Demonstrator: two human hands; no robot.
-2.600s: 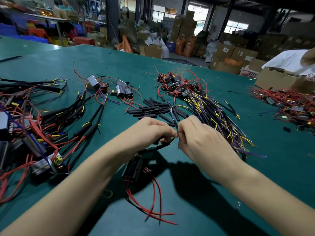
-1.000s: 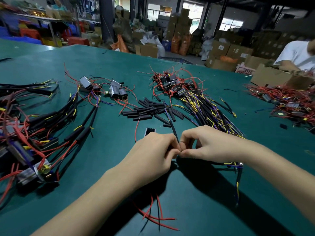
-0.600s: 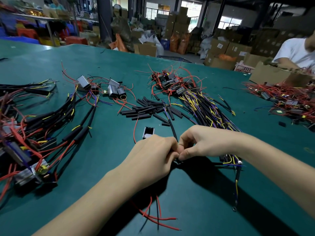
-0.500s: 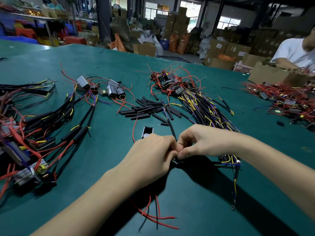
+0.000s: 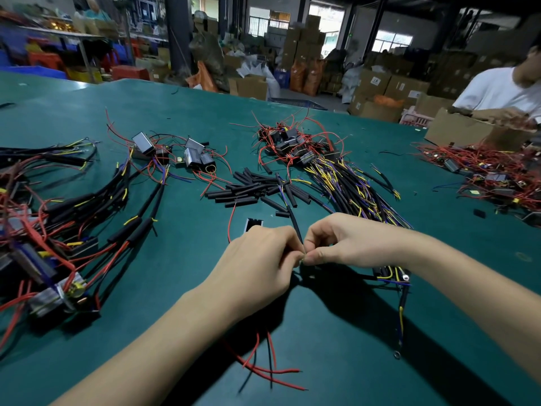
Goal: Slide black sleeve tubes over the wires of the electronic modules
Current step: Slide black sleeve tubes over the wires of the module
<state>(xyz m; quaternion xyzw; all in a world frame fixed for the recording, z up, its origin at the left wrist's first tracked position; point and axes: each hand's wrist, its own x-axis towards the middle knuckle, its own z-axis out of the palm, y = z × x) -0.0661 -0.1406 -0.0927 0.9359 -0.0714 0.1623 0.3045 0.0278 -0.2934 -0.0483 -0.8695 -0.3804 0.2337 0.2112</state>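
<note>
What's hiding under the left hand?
Red wires poke out below the left hand, and the corner of a black module peeks out above it. The rest of the module is covered, so how they join is hidden.

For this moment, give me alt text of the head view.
Left hand and right hand meet fingertip to fingertip above a green table, pinching a thin black sleeve tube. Loose black tubes and wired modules lie beyond.

Black sleeve tube [image 5: 295, 224] pinched upright between fingertips, tilted toward far left. Module [image 5: 254, 224] just behind left hand [image 5: 257, 265], red wires [image 5: 263, 367] trailing near. Loose sleeve tubes [image 5: 251, 190] heaped farther back.
</note>
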